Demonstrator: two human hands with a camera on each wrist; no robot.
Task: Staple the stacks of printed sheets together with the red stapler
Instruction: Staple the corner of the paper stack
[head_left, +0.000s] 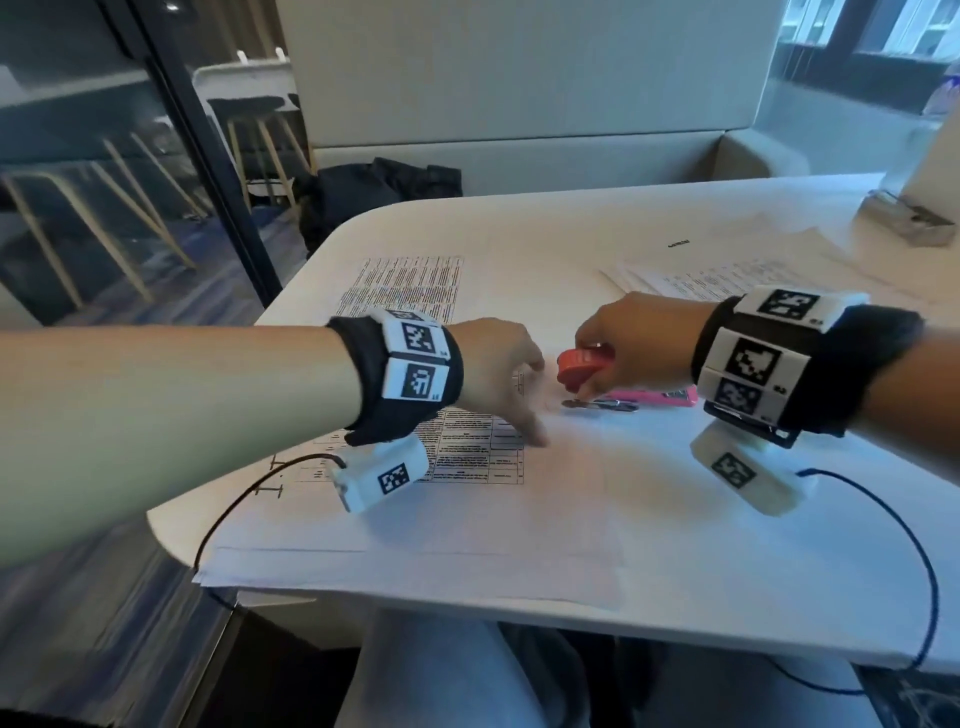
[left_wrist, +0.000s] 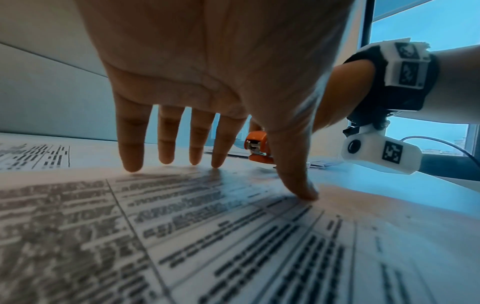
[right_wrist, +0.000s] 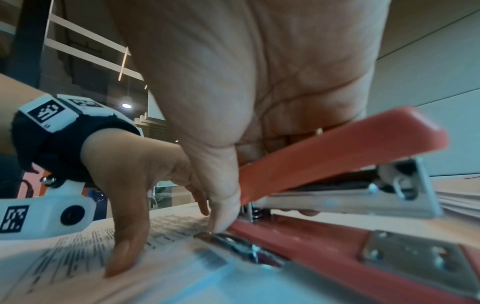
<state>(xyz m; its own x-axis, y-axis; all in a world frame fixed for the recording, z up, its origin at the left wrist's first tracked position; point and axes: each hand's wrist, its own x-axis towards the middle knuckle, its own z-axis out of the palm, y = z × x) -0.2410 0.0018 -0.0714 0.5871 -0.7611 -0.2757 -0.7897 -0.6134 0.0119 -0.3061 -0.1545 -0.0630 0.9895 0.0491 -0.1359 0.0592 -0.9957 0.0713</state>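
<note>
A stack of printed sheets (head_left: 467, 519) lies on the white table (head_left: 571, 228) in front of me. My left hand (head_left: 519, 400) presses it flat, with its straight, spread fingertips (left_wrist: 132, 164) on the top sheet. Just to the right, my right hand (head_left: 613, 358) grips the red stapler (head_left: 579, 364) near its front end. The stapler's top arm (right_wrist: 337, 152) is raised above its base (right_wrist: 311, 240), and my thumb (right_wrist: 223, 195) is at its mouth, by the stack's edge. A small metal piece (head_left: 597, 404) lies beside the base. Another stack of printed sheets (head_left: 727, 280) lies further right.
A single printed page (head_left: 410, 286) lies beyond my left hand. A clear holder (head_left: 909, 218) stands at the back right. A black bag (head_left: 374, 192) sits on the bench behind the table. The table's rounded left edge (head_left: 171, 519) is near, and the stack overhangs it.
</note>
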